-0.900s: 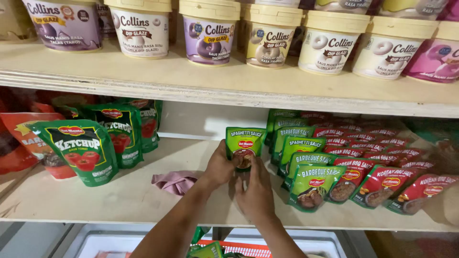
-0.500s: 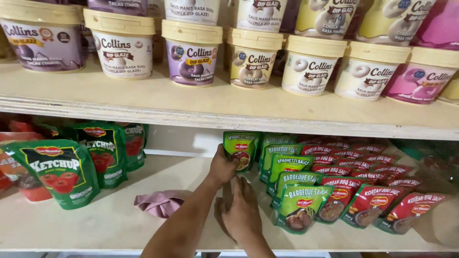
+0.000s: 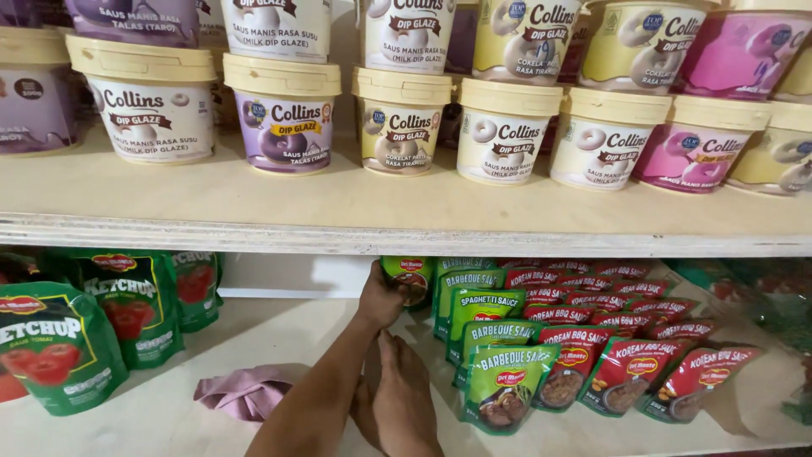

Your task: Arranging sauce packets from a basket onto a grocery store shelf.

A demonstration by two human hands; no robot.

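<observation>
My left hand (image 3: 381, 298) reaches deep into the lower shelf and grips a green sauce pouch (image 3: 412, 278) that stands at the back, to the left of the pouch rows. My right hand (image 3: 404, 396) lies nearer the front, resting on the shelf board (image 3: 279, 338) with its fingers stretched out and nothing in it. Just right of both hands stand rows of green sauce pouches (image 3: 495, 334) and red sauce pouches (image 3: 630, 360).
A crumpled pink cloth (image 3: 241, 391) lies on the board left of my arm. Green ketchup pouches (image 3: 63, 338) stand at the far left. The upper shelf (image 3: 381, 216) carries several cream-lidded glaze tubs (image 3: 292, 114) in two stacked rows.
Both hands held the green pouch near the shelf front. Now the left hand has moved it back against the rear, and the right hand has come off it. The view has tilted upward.
</observation>
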